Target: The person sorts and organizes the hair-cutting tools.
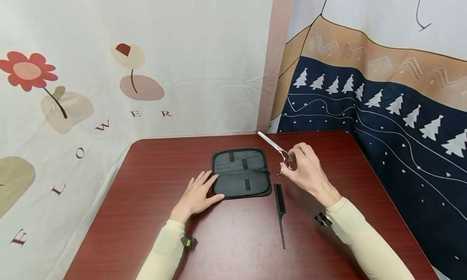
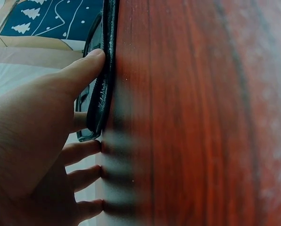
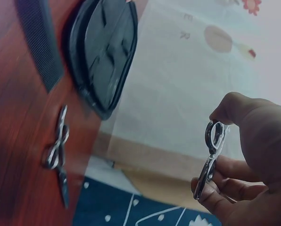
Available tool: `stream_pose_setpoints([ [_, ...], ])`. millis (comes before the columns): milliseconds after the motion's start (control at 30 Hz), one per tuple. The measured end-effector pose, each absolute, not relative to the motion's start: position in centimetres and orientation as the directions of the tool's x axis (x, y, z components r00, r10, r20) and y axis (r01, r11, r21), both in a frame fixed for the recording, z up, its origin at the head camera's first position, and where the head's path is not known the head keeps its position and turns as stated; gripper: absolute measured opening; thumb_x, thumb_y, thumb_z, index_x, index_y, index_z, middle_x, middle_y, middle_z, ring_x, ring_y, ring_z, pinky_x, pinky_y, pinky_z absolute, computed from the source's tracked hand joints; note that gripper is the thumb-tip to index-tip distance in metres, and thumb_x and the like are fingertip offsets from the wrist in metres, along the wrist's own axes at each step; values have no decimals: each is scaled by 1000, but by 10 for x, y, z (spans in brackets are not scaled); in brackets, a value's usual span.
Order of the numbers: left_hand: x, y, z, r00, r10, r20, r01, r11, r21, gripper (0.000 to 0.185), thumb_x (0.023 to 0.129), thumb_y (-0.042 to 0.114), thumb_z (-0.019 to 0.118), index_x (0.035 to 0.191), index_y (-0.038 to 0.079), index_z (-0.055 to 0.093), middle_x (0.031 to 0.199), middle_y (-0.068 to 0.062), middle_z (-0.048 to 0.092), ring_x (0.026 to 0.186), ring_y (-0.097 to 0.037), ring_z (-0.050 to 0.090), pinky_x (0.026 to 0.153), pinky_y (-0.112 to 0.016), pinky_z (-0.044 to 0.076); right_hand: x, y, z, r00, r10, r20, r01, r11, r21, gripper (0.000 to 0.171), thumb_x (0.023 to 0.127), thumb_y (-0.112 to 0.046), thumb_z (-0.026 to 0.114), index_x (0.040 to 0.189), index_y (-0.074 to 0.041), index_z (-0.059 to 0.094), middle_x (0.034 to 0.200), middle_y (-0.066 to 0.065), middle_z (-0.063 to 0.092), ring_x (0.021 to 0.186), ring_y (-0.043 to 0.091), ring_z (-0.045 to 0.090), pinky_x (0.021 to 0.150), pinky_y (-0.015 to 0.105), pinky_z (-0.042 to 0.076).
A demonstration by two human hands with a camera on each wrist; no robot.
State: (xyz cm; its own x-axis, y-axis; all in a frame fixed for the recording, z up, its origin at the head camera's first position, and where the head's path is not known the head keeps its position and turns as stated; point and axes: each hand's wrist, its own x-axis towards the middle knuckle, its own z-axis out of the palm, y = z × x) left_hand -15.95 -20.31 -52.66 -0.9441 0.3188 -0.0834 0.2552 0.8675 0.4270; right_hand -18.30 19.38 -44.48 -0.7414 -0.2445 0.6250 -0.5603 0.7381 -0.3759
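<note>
My right hand [image 1: 308, 168] pinches a pair of hairdressing scissors [image 1: 270, 141] between thumb and fingers at the finger rings, blades pointing up and to the left. Beneath it, a second pair of scissors [image 3: 63, 183] lies on the table, mostly covered by the hand in the head view. A black zippered case [image 1: 228, 187] lies open and flat, its elastic loops holding nothing. My left hand [image 1: 195, 197] rests at the case's left edge with fingers spread; the thumb [image 2: 91, 61] touches its near edge. A black tail comb [image 1: 280, 203] lies right of the case.
The reddish-brown wooden table [image 1: 146, 215] has rounded far corners. Behind it hangs a white cloth [image 1: 204, 61] with flower prints, and on the right a dark blue cloth [image 1: 368, 118] with white trees. Each wrist carries a small black device [image 1: 322, 220].
</note>
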Motion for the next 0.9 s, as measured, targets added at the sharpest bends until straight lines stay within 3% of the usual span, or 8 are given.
stream_pose_setpoints([
  [267, -159, -203, -527, -945, 318, -76, 257, 866, 429, 84, 108, 60, 69, 175, 16, 45, 185, -20, 33, 175, -48, 23, 140, -76, 16, -168, 177, -440, -654, -306, 692, -657, 683, -319, 27, 81, -5, 90, 100, 2, 73, 103, 14, 66, 91, 22, 60, 72, 36, 54],
  [600, -160, -202, -526, -945, 320, -72, 263, 871, 415, 84, 107, 61, 69, 174, 15, 46, 184, -21, 34, 174, -49, 25, 139, -76, 18, -150, 161, -435, -588, -370, 720, -728, 630, -271, 29, 78, -4, 90, 100, 1, 73, 106, 12, 67, 95, 23, 61, 77, 35, 55],
  [900, -158, -201, -523, -950, 303, -75, 252, 886, 390, 85, 107, 60, 71, 176, 18, 43, 187, -20, 29, 175, -51, 20, 139, -77, 19, -146, 156, -434, -568, -385, 727, -747, 611, -260, 31, 77, -4, 90, 101, 0, 71, 106, 12, 67, 94, 23, 60, 77, 34, 54],
])
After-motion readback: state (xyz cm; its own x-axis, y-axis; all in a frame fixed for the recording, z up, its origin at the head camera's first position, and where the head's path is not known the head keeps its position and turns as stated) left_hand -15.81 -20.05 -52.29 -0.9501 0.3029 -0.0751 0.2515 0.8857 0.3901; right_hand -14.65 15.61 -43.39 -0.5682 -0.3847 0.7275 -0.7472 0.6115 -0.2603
